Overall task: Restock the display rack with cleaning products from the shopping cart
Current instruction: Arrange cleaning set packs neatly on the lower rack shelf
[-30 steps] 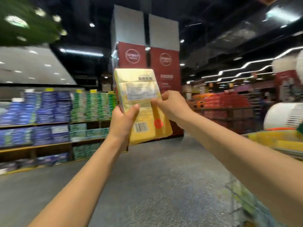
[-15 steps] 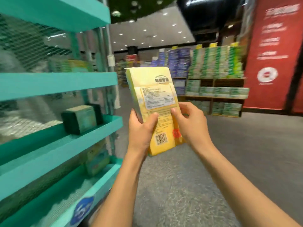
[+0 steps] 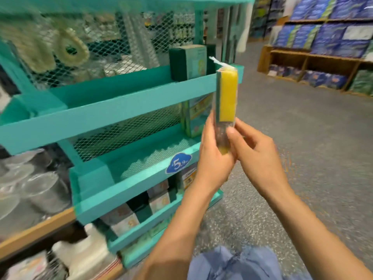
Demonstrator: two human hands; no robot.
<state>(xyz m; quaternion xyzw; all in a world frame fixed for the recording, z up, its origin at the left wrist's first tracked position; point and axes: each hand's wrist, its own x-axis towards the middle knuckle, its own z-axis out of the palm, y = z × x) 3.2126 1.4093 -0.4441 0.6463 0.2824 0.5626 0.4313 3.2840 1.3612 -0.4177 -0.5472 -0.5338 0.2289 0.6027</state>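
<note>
A yellow pack of cleaning sponges (image 3: pixel 227 98) stands upright and edge-on in front of the teal display rack (image 3: pixel 113 116). My left hand (image 3: pixel 212 158) grips its lower end from the left, and my right hand (image 3: pixel 256 152) pinches the same end from the right. The pack's top reaches the right end of the upper shelf rail. A green boxed sponge pack (image 3: pixel 188 62) stands on that upper shelf. More boxed packs (image 3: pixel 196 116) sit at the right end of the middle shelf, and several fill the lower shelves (image 3: pixel 141 209). The shopping cart is out of view.
A blue price tag (image 3: pixel 178 164) is fixed to the middle shelf's rail. Clear plastic containers (image 3: pixel 30 188) and white bottles (image 3: pixel 84 257) stand on a wooden shelf to the left. Blue packs fill wooden shelving (image 3: pixel 323 37) at the far right, across open grey floor (image 3: pixel 302 138).
My view has swung left and down onto the teal rack. The yellow pack has turned from label-facing to edge-on and moved close to the rack's right end, still held by both hands.
</note>
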